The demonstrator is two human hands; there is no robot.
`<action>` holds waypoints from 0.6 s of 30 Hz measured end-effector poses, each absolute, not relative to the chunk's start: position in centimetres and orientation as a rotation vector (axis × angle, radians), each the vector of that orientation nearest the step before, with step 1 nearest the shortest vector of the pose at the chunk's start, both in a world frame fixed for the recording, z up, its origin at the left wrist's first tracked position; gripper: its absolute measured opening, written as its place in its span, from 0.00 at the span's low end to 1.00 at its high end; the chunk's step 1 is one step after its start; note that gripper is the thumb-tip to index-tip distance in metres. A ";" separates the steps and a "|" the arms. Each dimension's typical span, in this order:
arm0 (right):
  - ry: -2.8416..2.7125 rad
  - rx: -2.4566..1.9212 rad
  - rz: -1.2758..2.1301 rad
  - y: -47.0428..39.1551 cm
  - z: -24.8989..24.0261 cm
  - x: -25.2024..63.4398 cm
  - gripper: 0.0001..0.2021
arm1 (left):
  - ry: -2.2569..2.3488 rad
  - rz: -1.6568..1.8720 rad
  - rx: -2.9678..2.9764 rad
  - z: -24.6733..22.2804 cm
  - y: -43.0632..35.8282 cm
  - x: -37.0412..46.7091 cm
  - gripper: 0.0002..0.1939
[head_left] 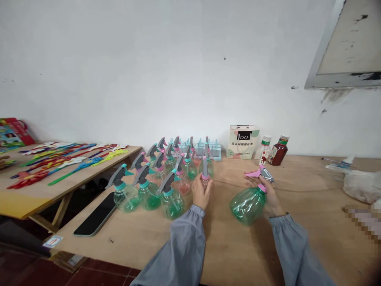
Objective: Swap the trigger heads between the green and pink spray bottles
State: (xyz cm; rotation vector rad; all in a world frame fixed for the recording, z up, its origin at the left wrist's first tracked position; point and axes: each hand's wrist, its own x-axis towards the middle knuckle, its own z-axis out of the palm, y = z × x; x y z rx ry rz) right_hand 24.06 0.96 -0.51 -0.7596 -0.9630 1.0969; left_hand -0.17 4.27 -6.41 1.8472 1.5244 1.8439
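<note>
My right hand [272, 196] grips a green spray bottle [248, 204] by its neck, just below the pink and grey trigger head. The bottle is tilted, its base toward the left. My left hand [202, 192] is closed round the neck of another spray bottle [205, 169] with a grey and pink head; its body is mostly hidden by the hand. Left of that hand, several spray bottles [172, 204] with green or pinkish bodies stand upright in rows on the wooden table [133, 246].
Behind the bottles is a light-blue rack [216, 151]. A paper bag [242, 143], a white-capped bottle [264, 151] and a dark red bottle [278, 151] stand by the wall. A phone [97, 214] lies front left, a plastic bag [361, 184] right. Colourful flower-shaped items [71, 163] cover the left table.
</note>
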 end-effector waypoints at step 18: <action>-0.914 -0.714 1.215 -0.6 -0.6 20.9 0.14 | 1.666 1.828 1.969 -6.8 4.5 -0.3 0.26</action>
